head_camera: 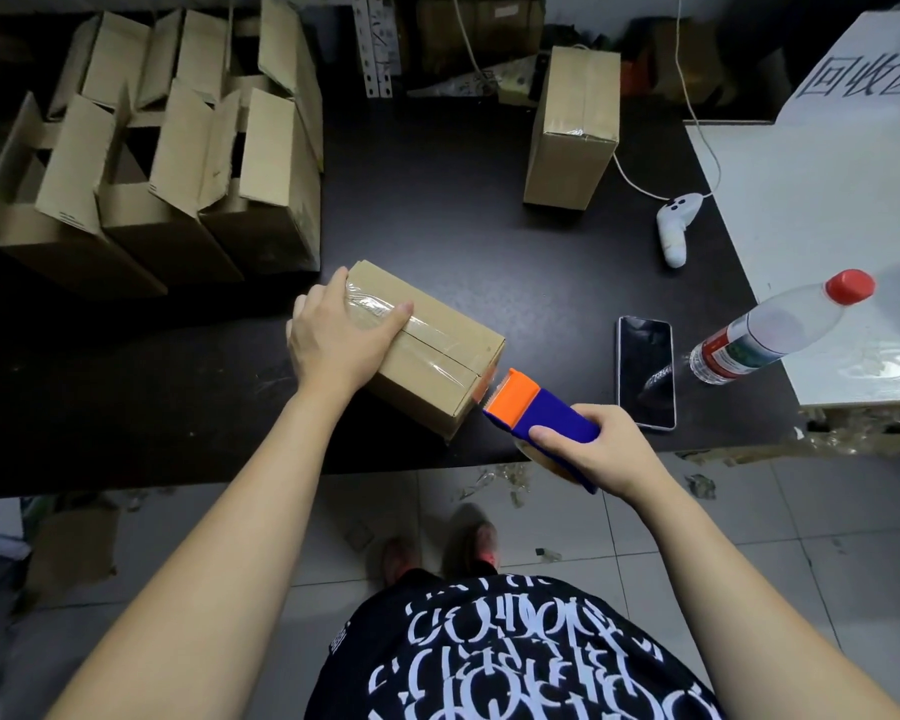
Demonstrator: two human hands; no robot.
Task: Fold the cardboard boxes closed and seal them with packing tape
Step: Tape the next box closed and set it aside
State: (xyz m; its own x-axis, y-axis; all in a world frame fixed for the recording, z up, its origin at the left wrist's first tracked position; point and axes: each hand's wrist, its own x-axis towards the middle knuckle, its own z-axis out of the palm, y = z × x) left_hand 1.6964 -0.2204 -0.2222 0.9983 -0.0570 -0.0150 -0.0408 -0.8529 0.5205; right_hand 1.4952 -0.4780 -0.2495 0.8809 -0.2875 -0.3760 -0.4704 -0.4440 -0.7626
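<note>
Now at frame centre, left hand (341, 337) presses flat, open-palmed on small taped brown cardboard box (427, 350); right hand (588, 449) grips blue-and-orange tape dispenser (539, 413) at its end. Risk: tape tears unevenly or lifts if the box slides.

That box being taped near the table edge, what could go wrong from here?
The box sits close to the table's front edge; a hard pull with the tape dispenser in the right hand might drag it off, though the left hand presses it down. The dispenser's cutting edge is close to that steadying hand's side. The phone lies near the swinging dispenser.
</note>
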